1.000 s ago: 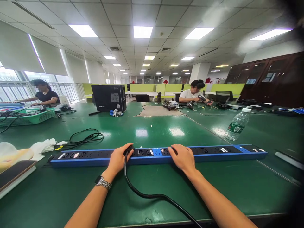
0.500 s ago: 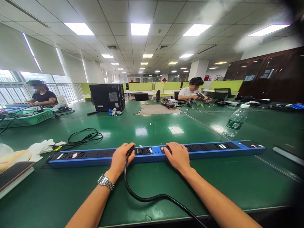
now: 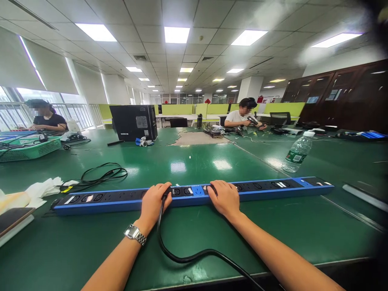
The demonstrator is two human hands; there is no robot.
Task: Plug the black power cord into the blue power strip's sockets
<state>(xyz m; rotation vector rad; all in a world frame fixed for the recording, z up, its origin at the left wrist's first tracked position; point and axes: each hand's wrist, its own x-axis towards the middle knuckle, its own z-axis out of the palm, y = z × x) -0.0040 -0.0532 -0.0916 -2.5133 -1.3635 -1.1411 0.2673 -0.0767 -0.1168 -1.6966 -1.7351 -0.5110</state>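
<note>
A long blue power strip (image 3: 121, 207) with black sockets lies across the green table (image 3: 100, 246). My left hand (image 3: 154, 202), with a watch on its wrist, is closed round the black plug at the end of a thick black cable (image 3: 188, 258), at the strip left of its middle. The cable curves down over the table's front edge. Right of the strip's middle, my right hand (image 3: 224, 199) is wrapped over the strip, its fingers hidden in part behind the far side.
Behind the strip are a coiled black cable (image 3: 104, 176), a black computer case (image 3: 133, 123) and a tilted water bottle (image 3: 298, 153). At the left are crumpled tissue (image 3: 45, 190) and a green basket (image 3: 39, 149). Two people sit at the far side.
The view has shifted slightly, so the table and the things on it appear a little further left. Both hands keep their places on the strip.
</note>
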